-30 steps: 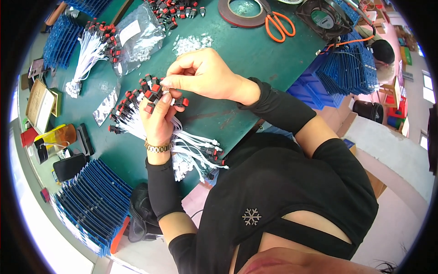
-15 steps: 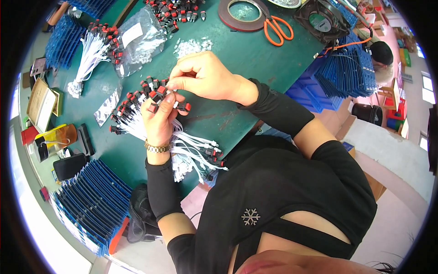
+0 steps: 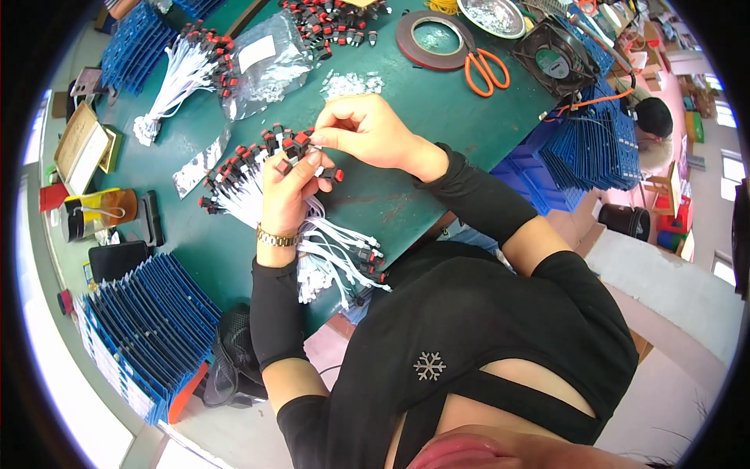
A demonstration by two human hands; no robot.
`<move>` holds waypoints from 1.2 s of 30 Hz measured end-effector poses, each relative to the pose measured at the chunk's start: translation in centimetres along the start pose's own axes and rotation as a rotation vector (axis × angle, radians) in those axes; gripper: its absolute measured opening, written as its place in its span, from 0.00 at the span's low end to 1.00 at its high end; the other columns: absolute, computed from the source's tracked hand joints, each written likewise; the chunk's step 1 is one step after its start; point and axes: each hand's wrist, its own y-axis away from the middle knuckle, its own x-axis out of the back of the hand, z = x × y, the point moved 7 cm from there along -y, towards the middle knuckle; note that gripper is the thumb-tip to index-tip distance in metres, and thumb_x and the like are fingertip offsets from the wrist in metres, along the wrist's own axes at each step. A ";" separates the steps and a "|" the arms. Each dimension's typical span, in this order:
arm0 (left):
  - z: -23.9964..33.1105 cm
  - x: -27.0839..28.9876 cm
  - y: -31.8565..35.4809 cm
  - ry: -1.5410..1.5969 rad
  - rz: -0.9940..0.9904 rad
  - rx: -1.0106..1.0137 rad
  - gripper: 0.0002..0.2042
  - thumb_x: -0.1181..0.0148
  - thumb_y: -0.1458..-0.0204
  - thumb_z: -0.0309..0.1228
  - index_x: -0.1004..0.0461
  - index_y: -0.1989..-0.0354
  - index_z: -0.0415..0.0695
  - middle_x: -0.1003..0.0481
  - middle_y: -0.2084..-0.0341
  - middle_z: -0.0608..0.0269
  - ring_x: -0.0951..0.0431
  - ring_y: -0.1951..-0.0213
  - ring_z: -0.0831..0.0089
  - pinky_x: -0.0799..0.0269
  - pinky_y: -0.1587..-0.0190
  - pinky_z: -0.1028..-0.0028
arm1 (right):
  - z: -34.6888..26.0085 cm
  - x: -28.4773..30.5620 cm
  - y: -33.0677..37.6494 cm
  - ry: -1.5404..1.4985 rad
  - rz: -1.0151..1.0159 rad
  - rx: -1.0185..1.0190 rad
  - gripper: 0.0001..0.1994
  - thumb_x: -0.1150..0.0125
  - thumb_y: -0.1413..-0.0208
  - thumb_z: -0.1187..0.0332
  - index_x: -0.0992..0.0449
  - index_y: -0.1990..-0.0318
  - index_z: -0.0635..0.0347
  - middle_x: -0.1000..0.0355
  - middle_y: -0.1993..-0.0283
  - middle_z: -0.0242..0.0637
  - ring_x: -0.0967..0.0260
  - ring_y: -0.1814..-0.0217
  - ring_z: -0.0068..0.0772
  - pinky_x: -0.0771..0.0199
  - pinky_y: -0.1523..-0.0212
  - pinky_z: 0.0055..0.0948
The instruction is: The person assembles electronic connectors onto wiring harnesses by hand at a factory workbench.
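Note:
My left hand (image 3: 287, 190) is closed around a few white cables with black-and-red connectors (image 3: 298, 144), which stick up past the thumb and fingers. Against these connectors, my right hand (image 3: 369, 134) pinches thumb and forefinger together; whatever lies between those fingertips is too small to make out. A fanned bundle of white cables (image 3: 241, 200) with similar connector ends lies on the green table (image 3: 437, 148), beside and under my left hand. More white cable ends (image 3: 336, 254) spread out to the right of my left wrist. Small clear-white plastic pieces (image 3: 351, 84) lie just beyond my right hand.
Farther off are a clear plastic bag (image 3: 269, 74), another cable bundle (image 3: 173, 78), loose connectors (image 3: 336, 23), a tape roll (image 3: 406, 43), orange-handled scissors (image 3: 487, 74), a metal dish (image 3: 512, 30) and a fan (image 3: 539, 62). Blue racks (image 3: 152, 328) stand at the near left.
The whole view has shifted slightly, with the far table items now farther right and lower. My hands stay together at the connectors, with the same grips.

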 end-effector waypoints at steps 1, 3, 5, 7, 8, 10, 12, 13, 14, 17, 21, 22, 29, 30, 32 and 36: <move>0.0 -0.1 0.0 0.025 -0.011 0.005 0.08 0.45 0.49 0.28 0.28 0.64 0.36 0.25 0.75 0.59 0.27 0.80 0.77 0.38 0.82 0.86 | 0.5 -0.1 0.1 -0.113 -0.006 -0.043 0.03 0.43 0.49 0.76 0.27 0.72 0.67 0.32 0.73 0.30 0.38 0.73 0.15 0.37 0.74 0.17; -0.1 -0.3 0.0 0.058 -0.025 0.015 0.07 0.45 0.50 0.28 0.27 0.66 0.37 0.26 0.76 0.60 0.27 0.81 0.78 0.40 0.83 0.86 | 1.2 -0.4 0.2 -0.185 -0.003 -0.064 0.04 0.44 0.47 0.75 0.29 0.71 0.66 0.33 0.73 0.28 0.39 0.73 0.14 0.38 0.73 0.16; 0.1 -0.2 0.0 0.013 -0.019 0.047 0.07 0.45 0.50 0.28 0.29 0.66 0.36 0.26 0.76 0.60 0.28 0.82 0.78 0.40 0.84 0.86 | 1.4 -0.6 0.4 -0.119 0.026 -0.052 0.04 0.44 0.48 0.75 0.28 0.72 0.66 0.33 0.74 0.28 0.39 0.73 0.14 0.38 0.73 0.17; -0.6 -0.2 -0.3 0.001 -0.028 0.082 0.07 0.47 0.50 0.27 0.31 0.66 0.37 0.27 0.77 0.61 0.29 0.83 0.79 0.43 0.87 0.87 | 0.9 -0.3 0.5 -0.047 0.069 -0.045 0.04 0.43 0.48 0.75 0.28 0.72 0.66 0.33 0.74 0.29 0.39 0.74 0.14 0.38 0.74 0.17; -0.5 -0.2 -0.5 0.001 -0.032 0.086 0.07 0.47 0.50 0.27 0.31 0.66 0.37 0.27 0.77 0.61 0.29 0.83 0.79 0.43 0.87 0.87 | 0.0 -0.1 0.3 0.116 0.101 0.041 0.04 0.43 0.48 0.75 0.28 0.73 0.66 0.33 0.74 0.29 0.39 0.74 0.15 0.39 0.74 0.17; -0.1 -0.1 -0.1 0.098 0.025 0.062 0.07 0.47 0.50 0.27 0.29 0.66 0.37 0.27 0.77 0.61 0.28 0.82 0.79 0.45 0.87 0.87 | -0.8 -0.2 0.8 0.277 0.154 0.109 0.05 0.43 0.49 0.75 0.27 0.73 0.67 0.34 0.74 0.30 0.39 0.74 0.15 0.39 0.74 0.17; -0.1 -0.1 -0.1 0.112 -0.017 0.035 0.07 0.47 0.49 0.27 0.30 0.65 0.36 0.27 0.77 0.60 0.28 0.82 0.78 0.46 0.87 0.87 | -0.2 -0.3 0.3 0.079 0.099 0.081 0.04 0.42 0.50 0.75 0.26 0.73 0.67 0.33 0.74 0.30 0.39 0.75 0.16 0.40 0.75 0.18; -0.1 -0.1 -0.2 0.103 -0.026 0.015 0.07 0.47 0.49 0.27 0.30 0.65 0.36 0.27 0.77 0.60 0.28 0.82 0.78 0.45 0.87 0.87 | 0.2 -0.2 0.2 0.075 0.098 0.136 0.04 0.42 0.50 0.75 0.26 0.72 0.66 0.33 0.74 0.29 0.38 0.74 0.15 0.39 0.75 0.18; 0.0 -0.2 -0.2 0.094 -0.035 -0.006 0.07 0.47 0.49 0.27 0.30 0.65 0.35 0.27 0.76 0.60 0.27 0.82 0.78 0.45 0.87 0.87 | 0.4 -0.2 0.4 0.077 0.109 0.138 0.04 0.42 0.50 0.75 0.26 0.72 0.66 0.33 0.74 0.29 0.38 0.74 0.15 0.39 0.75 0.18; 0.2 -0.3 0.1 0.058 -0.036 0.062 0.07 0.47 0.49 0.27 0.30 0.65 0.35 0.27 0.76 0.60 0.27 0.82 0.78 0.45 0.87 0.88 | 0.7 0.0 0.5 -0.063 0.123 0.110 0.03 0.41 0.51 0.75 0.26 0.73 0.65 0.32 0.75 0.30 0.37 0.75 0.18 0.39 0.76 0.20; -0.2 -0.7 -0.1 0.030 -0.097 0.013 0.07 0.47 0.48 0.29 0.30 0.66 0.36 0.27 0.76 0.61 0.27 0.83 0.77 0.45 0.88 0.87 | -1.6 0.2 0.8 0.350 0.129 0.355 0.02 0.40 0.54 0.76 0.26 0.75 0.63 0.32 0.78 0.33 0.35 0.76 0.24 0.37 0.76 0.22; -0.2 -0.8 0.1 0.028 -0.104 0.018 0.07 0.47 0.48 0.29 0.30 0.66 0.36 0.27 0.76 0.61 0.27 0.83 0.77 0.45 0.88 0.87 | -2.1 0.0 1.1 0.386 0.133 0.398 0.02 0.39 0.55 0.76 0.26 0.75 0.63 0.32 0.78 0.34 0.35 0.77 0.26 0.36 0.77 0.23; -0.1 -0.2 0.3 0.071 -0.047 0.011 0.10 0.45 0.49 0.30 0.31 0.65 0.36 0.28 0.77 0.60 0.28 0.85 0.76 0.42 0.88 0.85 | -1.7 -0.4 1.1 0.347 0.173 0.390 0.02 0.39 0.56 0.76 0.26 0.76 0.62 0.31 0.78 0.35 0.34 0.78 0.29 0.36 0.77 0.24; -0.2 -0.4 0.0 0.067 -0.068 0.003 0.10 0.46 0.49 0.30 0.31 0.65 0.35 0.28 0.77 0.60 0.28 0.85 0.76 0.41 0.88 0.85 | -2.1 -0.1 1.0 0.423 0.162 0.450 0.01 0.39 0.56 0.76 0.25 0.75 0.62 0.31 0.78 0.34 0.34 0.78 0.29 0.35 0.77 0.24; 0.2 -0.3 0.2 0.019 -0.083 0.003 0.10 0.46 0.49 0.30 0.31 0.65 0.36 0.28 0.77 0.61 0.28 0.84 0.77 0.40 0.87 0.85 | -1.9 -0.6 1.1 0.457 0.136 0.481 0.01 0.40 0.55 0.76 0.25 0.75 0.61 0.31 0.78 0.35 0.33 0.78 0.30 0.35 0.77 0.24; 0.3 -0.5 0.4 0.061 -0.105 0.037 0.08 0.48 0.50 0.28 0.31 0.65 0.36 0.30 0.79 0.61 0.31 0.86 0.76 0.43 0.89 0.85 | -1.4 -0.8 1.3 0.352 0.109 0.419 0.02 0.41 0.53 0.76 0.25 0.74 0.63 0.30 0.77 0.33 0.34 0.80 0.23 0.36 0.80 0.21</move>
